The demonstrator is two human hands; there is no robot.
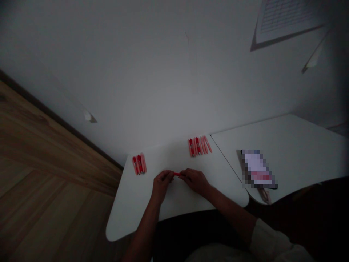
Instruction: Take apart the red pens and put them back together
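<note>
My left hand point(162, 185) and my right hand point(195, 181) meet above the white table point(136, 214), with a small red piece point(177, 174) held between their fingers. Most of that piece is hidden by my fingers, and its exact kind is too small to tell. Farther away, a small group of red and pink pen-like items point(139, 163) lies on the table beyond my left hand. A larger row of similar items point(199, 146) lies beyond my right hand, near the table's far edge.
A second white table point(286, 134) adjoins the first on the right and holds a pixelated flat object point(257, 169). A wooden floor point(40, 153) lies to the left, beyond the table's left edge. A white wall rises behind, with a paper sheet point(286, 22) at upper right.
</note>
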